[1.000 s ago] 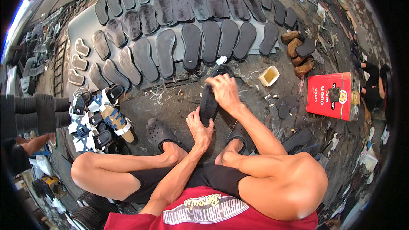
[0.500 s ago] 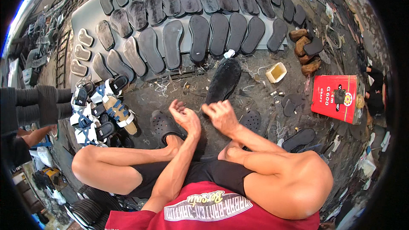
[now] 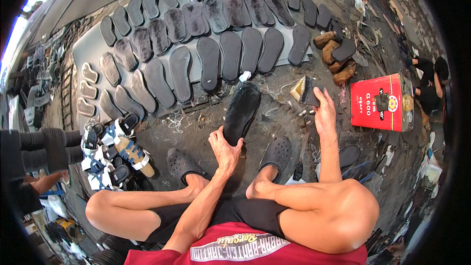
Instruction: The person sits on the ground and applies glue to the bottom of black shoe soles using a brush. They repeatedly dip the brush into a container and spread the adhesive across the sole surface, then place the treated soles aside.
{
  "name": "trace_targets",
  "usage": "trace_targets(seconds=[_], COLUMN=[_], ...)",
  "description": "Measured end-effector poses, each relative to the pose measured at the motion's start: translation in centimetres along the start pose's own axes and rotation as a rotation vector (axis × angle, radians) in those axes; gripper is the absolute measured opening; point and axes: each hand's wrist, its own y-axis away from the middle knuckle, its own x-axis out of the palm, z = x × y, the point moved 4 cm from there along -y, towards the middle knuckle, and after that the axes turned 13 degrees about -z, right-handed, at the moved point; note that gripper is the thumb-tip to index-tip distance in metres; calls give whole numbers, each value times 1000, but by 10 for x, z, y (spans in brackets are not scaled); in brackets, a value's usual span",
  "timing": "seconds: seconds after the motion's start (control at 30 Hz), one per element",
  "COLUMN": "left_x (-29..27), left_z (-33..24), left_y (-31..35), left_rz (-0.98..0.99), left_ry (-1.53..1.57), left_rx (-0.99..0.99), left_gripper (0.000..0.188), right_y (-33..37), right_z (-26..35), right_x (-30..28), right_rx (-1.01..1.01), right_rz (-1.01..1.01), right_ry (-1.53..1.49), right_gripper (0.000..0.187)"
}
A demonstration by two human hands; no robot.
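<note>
Our left hand (image 3: 225, 149) clasps the near end of a dark sole (image 3: 243, 108), left of the red tin (image 3: 360, 103); our right hand (image 3: 325, 113) pinches a flat dark piece (image 3: 309, 93) by the cup (image 3: 296, 90), nearer the tin. Rows of soles (image 3: 209, 64) lie beyond, left of it; ours, we judge, isn't finished.

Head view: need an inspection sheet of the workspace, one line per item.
Surface: dark ground; beyond it a grey sheet bearing rows of insole-shaped pieces.
Job's things: black sole on the ground in front; dark flat piece, partly covering a pale container in this view.
Clutter: heap of sandals at left; red tin and brown blocks at right.
Hands: left hand has thumb and fingers at the sole's near end; right hand grips the flat piece.
Cables: nothing seen that is clearly one.
Surroundings: other people partly visible at both edges.
</note>
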Motion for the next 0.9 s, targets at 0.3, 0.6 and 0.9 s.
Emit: trace_targets(seconds=[0.3,0.6,0.9], left_x=[-29,-43,-29], left_z=[-10,-21,-2], left_y=[-26,-33,-16], left_rz=[187,171,126], left_ry=[139,-15,-92], left_rx=[-343,-158,-59], left_gripper=[79,77,78], right_y=[-61,-58,-64], right_z=[-58,-66,-59], right_x=[-55,-51,-51], right_rx=[203,244,113], right_rz=[-109,-170,-101], right_ry=[-53,-36,124], right_gripper=[75,76,47])
